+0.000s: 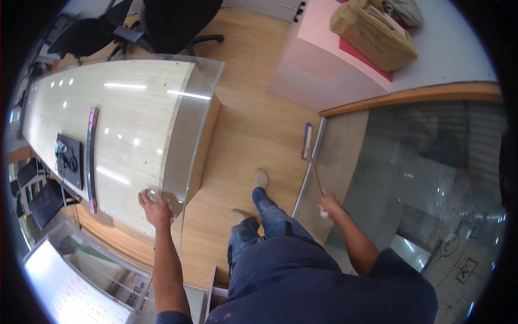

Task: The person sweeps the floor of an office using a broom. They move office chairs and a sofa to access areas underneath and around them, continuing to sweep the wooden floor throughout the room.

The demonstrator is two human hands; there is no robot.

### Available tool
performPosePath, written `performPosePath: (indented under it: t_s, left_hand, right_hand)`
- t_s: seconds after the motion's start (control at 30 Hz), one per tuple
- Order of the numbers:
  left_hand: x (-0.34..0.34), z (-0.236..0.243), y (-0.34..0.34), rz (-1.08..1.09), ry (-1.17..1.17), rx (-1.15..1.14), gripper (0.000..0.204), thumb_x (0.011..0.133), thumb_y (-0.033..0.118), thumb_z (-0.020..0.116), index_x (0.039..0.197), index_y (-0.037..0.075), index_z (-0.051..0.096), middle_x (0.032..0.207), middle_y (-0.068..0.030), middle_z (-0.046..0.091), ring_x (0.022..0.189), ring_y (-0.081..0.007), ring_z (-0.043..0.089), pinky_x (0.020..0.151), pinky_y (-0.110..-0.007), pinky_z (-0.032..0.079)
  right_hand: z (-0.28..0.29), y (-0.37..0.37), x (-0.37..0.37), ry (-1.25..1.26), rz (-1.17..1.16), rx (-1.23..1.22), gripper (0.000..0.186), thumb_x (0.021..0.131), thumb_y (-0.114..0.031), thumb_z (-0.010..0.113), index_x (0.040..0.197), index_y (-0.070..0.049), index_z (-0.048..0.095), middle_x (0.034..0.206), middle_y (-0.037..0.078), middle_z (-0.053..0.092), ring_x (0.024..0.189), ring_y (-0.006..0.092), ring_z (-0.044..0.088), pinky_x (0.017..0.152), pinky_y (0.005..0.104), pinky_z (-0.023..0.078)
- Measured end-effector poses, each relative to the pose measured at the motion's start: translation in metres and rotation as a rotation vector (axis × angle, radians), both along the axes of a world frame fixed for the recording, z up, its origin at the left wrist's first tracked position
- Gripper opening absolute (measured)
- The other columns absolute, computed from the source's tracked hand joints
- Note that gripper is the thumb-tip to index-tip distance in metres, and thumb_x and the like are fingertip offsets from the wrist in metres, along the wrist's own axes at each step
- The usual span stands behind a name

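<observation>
right hand [327, 204]: closed round the end of a thin stick [317, 175] carrying a squeegee head [307, 140]; head lay against the metal track [308, 173] at the foot of the glass wall [426, 178].
left hand [155, 206]: fingers spread flat on the glass-topped table [108, 129], at the corner nearest the glass wall, a small cloth-like thing partly under it; cannot tell if gripped.
risk: stick was long and thin; a hard push might have skidded the head off the track.
risk 2: leaning weight on the overhanging glass top edge could have chipped or shifted it.
room: wood floor [253, 119] between table and glass wall was a narrow lane, feet in it.
edges: pink counter [324, 59] just past the far end of the glass wall; black chairs [162, 27] well apart, beyond the table.
</observation>
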State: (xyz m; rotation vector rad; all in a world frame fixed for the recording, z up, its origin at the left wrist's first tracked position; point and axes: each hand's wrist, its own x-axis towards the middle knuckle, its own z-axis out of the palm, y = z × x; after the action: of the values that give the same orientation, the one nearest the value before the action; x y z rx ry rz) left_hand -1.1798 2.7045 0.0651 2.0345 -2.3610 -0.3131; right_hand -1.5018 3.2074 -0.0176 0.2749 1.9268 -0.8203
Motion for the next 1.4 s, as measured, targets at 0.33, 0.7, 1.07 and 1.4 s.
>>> performPosePath:
  t_s: [0.33,0.7,1.07,1.4]
  left_hand:
    - [0.001,-0.010,-0.001,-0.056,-0.024,0.011,0.058,0.085,0.036,0.052,0.135,0.008,0.042,0.145,-0.0192,0.034,0.120,-0.0410,0.050,0.088,-0.051,0.049]
    - [-0.004,0.000,-0.005,0.005,0.043,0.000,0.054,0.085,0.035,0.051,0.132,0.008,0.045,0.146,-0.0200,0.034,0.123,-0.0401,0.048,0.091,-0.050,0.048]
    - [-0.003,0.006,-0.015,0.026,0.100,-0.019,0.053,0.082,0.029,0.054,0.129,0.008,0.046,0.146,-0.0198,0.034,0.119,-0.0416,0.051,0.088,-0.049,0.048]
    - [-0.040,0.015,-0.043,0.101,0.102,0.154,0.057,0.075,0.020,0.054,0.129,0.005,0.043,0.147,-0.0209,0.031,0.114,-0.0434,0.053,0.085,-0.051,0.049]
  right_hand:
    - [-0.036,-0.113,-0.083,-0.057,-0.078,-0.267,0.012,0.075,-0.004,0.058,0.087,-0.003,0.058,0.060,0.003,0.052,0.050,0.0124,0.050,0.044,0.0278,0.037]
    - [-0.018,-0.061,-0.031,-0.107,-0.293,-0.042,0.007,0.077,-0.001,0.058,0.082,-0.004,0.062,0.065,0.005,0.057,0.054,0.0157,0.054,0.047,0.0315,0.038]
    - [-0.076,-0.341,-0.133,-0.418,-0.034,-0.674,0.012,0.077,-0.015,0.065,0.070,-0.006,0.061,0.068,0.005,0.060,0.063,0.0150,0.057,0.058,0.0276,0.044]
    - [-0.083,-0.458,-0.362,-0.350,-0.222,-0.626,0.021,0.076,-0.014,0.068,0.094,-0.005,0.063,0.079,0.005,0.062,0.069,0.0152,0.059,0.058,0.0264,0.045]
